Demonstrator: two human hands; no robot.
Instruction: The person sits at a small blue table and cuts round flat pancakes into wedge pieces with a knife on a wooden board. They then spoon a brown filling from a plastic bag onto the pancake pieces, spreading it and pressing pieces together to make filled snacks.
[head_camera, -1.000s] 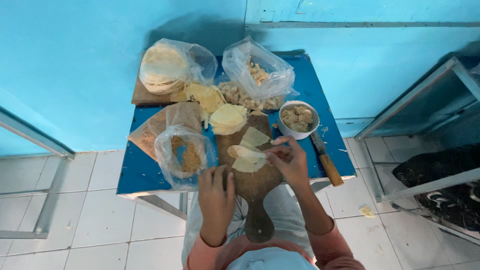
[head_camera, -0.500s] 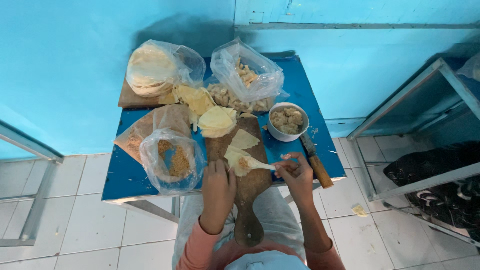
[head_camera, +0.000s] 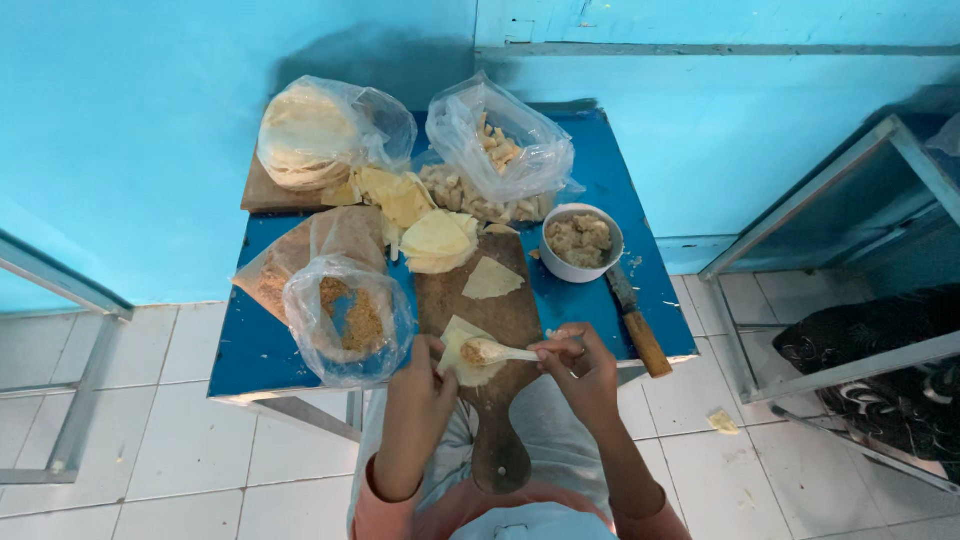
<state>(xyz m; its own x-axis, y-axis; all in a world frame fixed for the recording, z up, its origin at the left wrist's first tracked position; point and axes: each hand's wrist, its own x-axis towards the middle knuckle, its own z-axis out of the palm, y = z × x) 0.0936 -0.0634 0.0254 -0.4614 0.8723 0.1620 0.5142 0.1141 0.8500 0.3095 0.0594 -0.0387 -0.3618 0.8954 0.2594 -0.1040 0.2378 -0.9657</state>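
Note:
My right hand (head_camera: 583, 370) holds a pale spoon (head_camera: 497, 352) with a lump of filling over a cut piece of thin dough (head_camera: 466, 350). That dough lies on the wooden paddle board (head_camera: 500, 300), and my left hand (head_camera: 425, 382) steadies its near left edge. Another triangular dough piece (head_camera: 492, 279) rests farther up the board. The white bowl of brownish filling (head_camera: 582, 242) stands on the blue table (head_camera: 250, 350) to the right of the board.
A knife with a wooden handle (head_camera: 640, 330) lies right of the board near the table edge. Plastic bags hold brown crumbs (head_camera: 348, 318), round flatbreads (head_camera: 310, 135) and folded pieces (head_camera: 500, 160). A stack of dough sheets (head_camera: 437, 240) sits behind the board. A metal rack (head_camera: 850, 280) stands at right.
My right hand has carried the spoon from near the bowl down to the near dough piece. My left hand has moved up to hold that piece.

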